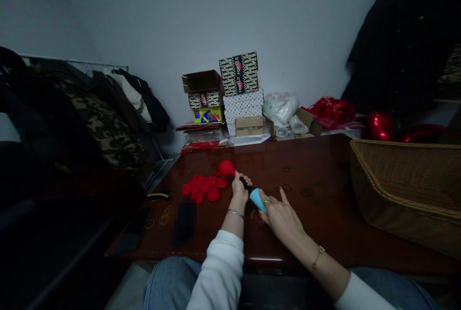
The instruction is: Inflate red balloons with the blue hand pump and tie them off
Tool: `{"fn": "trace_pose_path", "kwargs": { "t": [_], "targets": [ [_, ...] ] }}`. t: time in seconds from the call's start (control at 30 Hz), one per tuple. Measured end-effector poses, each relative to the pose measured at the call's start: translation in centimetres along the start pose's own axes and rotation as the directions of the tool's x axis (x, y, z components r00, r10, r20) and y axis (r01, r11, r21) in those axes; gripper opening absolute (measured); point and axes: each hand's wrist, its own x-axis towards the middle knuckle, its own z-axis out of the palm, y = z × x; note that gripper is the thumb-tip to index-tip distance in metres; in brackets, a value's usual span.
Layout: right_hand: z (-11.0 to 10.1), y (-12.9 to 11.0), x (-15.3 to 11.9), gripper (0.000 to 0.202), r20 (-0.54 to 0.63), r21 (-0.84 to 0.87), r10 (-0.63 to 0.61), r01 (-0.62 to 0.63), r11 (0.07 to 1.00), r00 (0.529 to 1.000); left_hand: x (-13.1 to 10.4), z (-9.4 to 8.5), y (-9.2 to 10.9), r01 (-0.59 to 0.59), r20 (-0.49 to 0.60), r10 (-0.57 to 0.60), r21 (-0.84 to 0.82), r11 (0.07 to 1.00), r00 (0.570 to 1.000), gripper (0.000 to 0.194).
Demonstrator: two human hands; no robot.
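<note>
A light-blue pump (258,199) with a black front end is held over the dark wooden table (216,243). My right hand (283,216) is wrapped round its blue body. At the pump's black front, my left hand (239,187) has its thumb and fingers closed by the neck of a partly inflated red balloon (226,168); the neck itself is hidden by the fingers. Just left of my left hand lies a pile of flat red balloons (201,186). Small coloured bits (258,218) lie on the table beneath the pump.
Black rings (307,192) lie right of my hands, with a wicker basket (403,195) at the right edge. On the left are yellow bands (165,215), a yellow-black tool (158,196) and a dark flat object (184,222). Stacked boxes (243,108) stand at the back.
</note>
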Motion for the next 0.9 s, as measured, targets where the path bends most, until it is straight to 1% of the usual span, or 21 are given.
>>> {"fn": "trace_pose_path", "kwargs": {
  "t": [0.1, 0.27, 0.43, 0.57, 0.63, 0.73, 0.9],
  "targets": [
    [0.3, -0.2, -0.5, 0.052, -0.022, 0.024, -0.011, 0.011, 1.000, 1.000, 0.3, -0.5, 0.4, 0.016, -0.016, -0.016, -0.001, 1.000, 1.000, 0.037],
    [0.2, 0.2, -3.0, 0.051, -0.054, 0.090, -0.029, 0.034, 0.995, 0.998, 0.6, -1.2, 1.0, 0.020, -0.033, -0.020, -0.004, 1.000, 0.999, 0.036],
    [0.2, 1.2, -5.6, 0.052, -0.097, 0.107, -0.040, 0.050, 0.993, 0.995, 0.9, -1.1, 2.0, 0.012, -0.047, -0.012, 0.001, 1.000, 0.999, 0.037],
    [0.2, 1.7, -6.7, 0.051, -0.096, 0.105, -0.044, 0.054, 0.993, 0.994, 1.0, -0.9, 2.2, 0.022, -0.054, -0.022, -0.009, 1.000, 0.998, 0.038],
    [0.1, 1.7, -6.8, 0.050, -0.090, 0.105, -0.036, 0.045, 0.994, 0.995, 0.9, -0.9, 1.9, 0.027, -0.060, -0.027, -0.011, 1.000, 0.998, 0.036],
    [-0.2, 1.5, -6.0, 0.049, -0.067, 0.089, -0.027, 0.033, 0.995, 0.997, 0.7, -0.8, 1.3, 0.031, -0.057, -0.031, -0.002, 1.000, 0.998, 0.035],
    [-0.3, 0.7, -3.5, 0.049, -0.050, 0.058, -0.011, 0.014, 0.998, 0.999, 0.1, -0.1, 0.1, 0.053, -0.060, -0.052, 0.019, 0.998, 0.997, 0.037]
  ]
}}
